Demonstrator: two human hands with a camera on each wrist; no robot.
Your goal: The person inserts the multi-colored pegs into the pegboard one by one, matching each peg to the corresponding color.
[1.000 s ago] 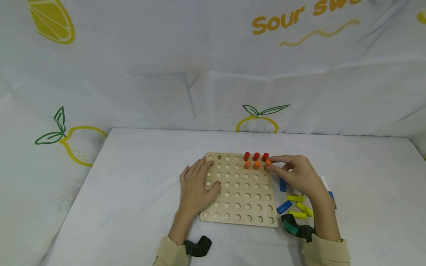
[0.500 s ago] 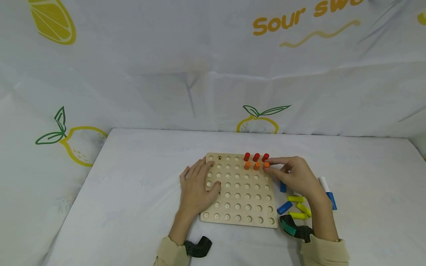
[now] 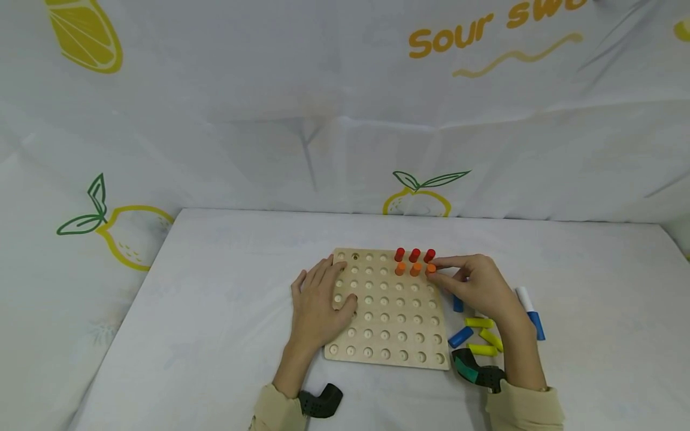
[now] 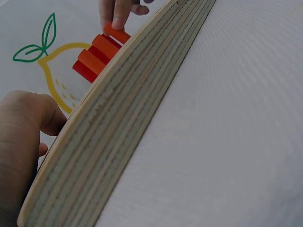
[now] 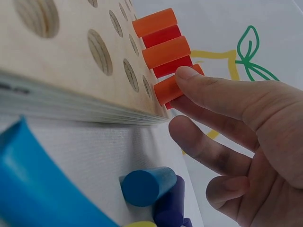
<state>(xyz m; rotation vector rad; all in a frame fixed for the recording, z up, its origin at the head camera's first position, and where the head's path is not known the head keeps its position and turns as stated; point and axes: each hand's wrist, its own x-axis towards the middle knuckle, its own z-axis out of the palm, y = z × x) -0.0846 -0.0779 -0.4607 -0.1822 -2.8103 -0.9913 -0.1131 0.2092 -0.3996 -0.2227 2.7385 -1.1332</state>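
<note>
A square wooden pegboard (image 3: 377, 323) with rows of round holes lies on the white table. My left hand (image 3: 318, 305) rests on its left side, fingers spread over the edge and thumb on the top face. With thumb and forefinger, my right hand (image 3: 482, 284) pinches an orange peg (image 5: 166, 91) at the right end of the second row. That peg's lower end meets the board; how deep it sits I cannot tell. Two more orange pegs (image 3: 408, 269) stand to its left. Behind them is a row of three red pegs (image 3: 414, 255).
Right of the board lie loose yellow pegs (image 3: 479, 322) and blue pegs (image 3: 460, 336). A white piece (image 3: 524, 299) and a blue piece (image 3: 536, 326) lie end to end beyond my right wrist. A white cloth with printed lemons (image 3: 416, 200) hangs behind the table.
The pinched orange peg has shifted slightly left and toward me, into line with the other orange pegs. My right hand moved with it. My left hand has stayed in place.
</note>
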